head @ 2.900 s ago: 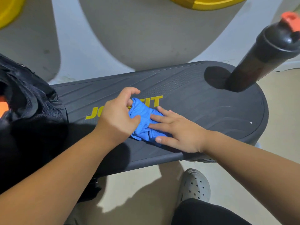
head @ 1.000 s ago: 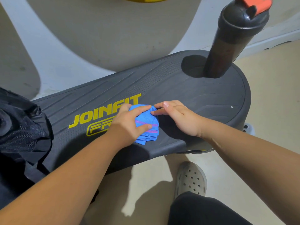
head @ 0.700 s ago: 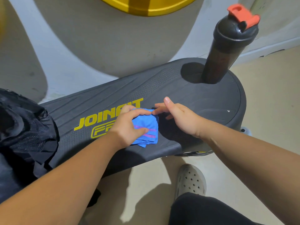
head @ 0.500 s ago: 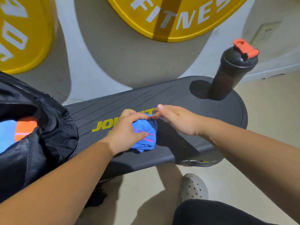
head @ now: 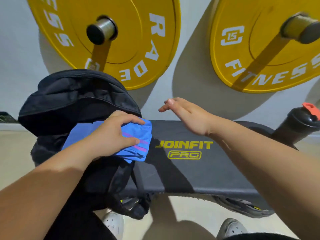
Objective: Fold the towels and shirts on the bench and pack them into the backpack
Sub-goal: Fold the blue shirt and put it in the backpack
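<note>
Two yellow weight plates hang on pegs on the pale wall behind. The left plate (head: 121, 40) is above the backpack and the right plate (head: 251, 49) is above the right half of the bench.

The black bench (head: 216, 170) runs left to right across the middle, with yellow "JOINFIT PRO" lettering on its top.

A black backpack (head: 72, 97) sits at the left end of the bench. Its mouth gapes toward the person, and its lower part and straps hang over the near edge.

The left grip (head: 110, 134) holds a folded blue towel (head: 140, 135) with purple stripes. Its fingers curl over the towel's far side and the thumb presses on top beside the stripes. The towel is lifted above the left end of the bench, right at the backpack's mouth, with its right edge over the bench top. A duller blue patch shows beside the left wrist inside the opening. Whether it is the same towel or another cloth cannot be told.

The right grip (head: 187, 115) hangs above the far edge near the middle of the bench. It is relaxed, with fingers nearly straight, and holds nothing.

A dark bottle (head: 297, 125) with an orange-red cap stands at the right end of the bench.

Two pale clogs show on the floor below the near edge, the left clog (head: 112, 222) under the backpack and the right clog (head: 232, 227) under the right half.
</note>
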{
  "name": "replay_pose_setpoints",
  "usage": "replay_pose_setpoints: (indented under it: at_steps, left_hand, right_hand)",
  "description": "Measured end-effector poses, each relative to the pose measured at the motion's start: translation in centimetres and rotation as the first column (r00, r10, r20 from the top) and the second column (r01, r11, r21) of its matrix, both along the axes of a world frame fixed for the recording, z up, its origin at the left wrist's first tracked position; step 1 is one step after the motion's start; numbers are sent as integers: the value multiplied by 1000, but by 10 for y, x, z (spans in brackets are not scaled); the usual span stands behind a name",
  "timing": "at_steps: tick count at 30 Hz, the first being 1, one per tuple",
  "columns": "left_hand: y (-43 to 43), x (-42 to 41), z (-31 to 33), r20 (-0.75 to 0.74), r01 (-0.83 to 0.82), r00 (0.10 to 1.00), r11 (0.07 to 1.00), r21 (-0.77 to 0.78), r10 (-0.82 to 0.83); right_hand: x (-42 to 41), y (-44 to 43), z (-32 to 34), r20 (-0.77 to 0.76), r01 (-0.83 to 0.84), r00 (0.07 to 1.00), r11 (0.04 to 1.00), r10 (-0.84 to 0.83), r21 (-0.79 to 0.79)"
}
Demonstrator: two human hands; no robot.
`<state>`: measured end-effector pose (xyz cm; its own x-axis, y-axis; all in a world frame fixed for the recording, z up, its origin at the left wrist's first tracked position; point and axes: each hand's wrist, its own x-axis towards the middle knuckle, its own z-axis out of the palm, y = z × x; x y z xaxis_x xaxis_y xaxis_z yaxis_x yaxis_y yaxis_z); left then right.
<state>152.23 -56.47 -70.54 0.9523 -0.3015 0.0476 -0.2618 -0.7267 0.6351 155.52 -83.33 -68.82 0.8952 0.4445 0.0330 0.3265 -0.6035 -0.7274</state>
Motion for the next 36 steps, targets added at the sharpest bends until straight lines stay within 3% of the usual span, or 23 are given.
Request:
replay_pose_setpoints:
  at_steps: [5, 8, 12, 14, 17, 21, 24, 28, 31, 33, 36]
  left_hand:
    - [74, 8, -10, -124, -263, 963, 928, -262, 238]
    - [96, 16, -15, -231, -299, 947, 875, -381, 222]
    - [101, 32, -24, -318, -257, 940, 872, -416, 126]
    - [106, 48, -28, -334, -211, 938, 913, -348, 90]
    - [120, 73, -34, -309, -45, 951, 998, -46, 28]
    - [141, 85, -54, -321, 33, 947, 983, 180, 27]
    - [152, 80, -75, -434, 133, 901, 955, 265, -5]
    - [157, 73, -74, -486, 185, 873, 950, 251, -41]
    - [152, 74, -63, -527, 183, 842, 980, 75, -117]
    - [144, 75, -64, -603, 215, 773, 976, -42, -197]
    - [129, 84, -75, -666, 355, 701, 935, 15, -256]
  right_hand:
    - [7, 54, 5, -37, -31, 999, 998, 29, -57]
    - [18, 87, 14, -58, -36, 998, 997, 33, -63]
    - [40, 130, 23, -94, 7, 995, 998, -13, -65]
    - [54, 148, 23, -115, 3, 993, 994, -16, -107]
    - [76, 167, 25, -150, 30, 988, 996, -43, -90]
    - [106, 177, 23, -239, 103, 966, 994, -95, 21]
    - [120, 177, 19, -296, 111, 952, 991, -83, 80]
    - [123, 173, 12, -297, 123, 952, 982, -76, 143]
    - [119, 172, 9, -273, 108, 960, 983, -64, 148]
    - [115, 172, 9, -269, 107, 961, 984, -66, 141]
    - [106, 174, 13, -258, 111, 963, 985, -74, 131]
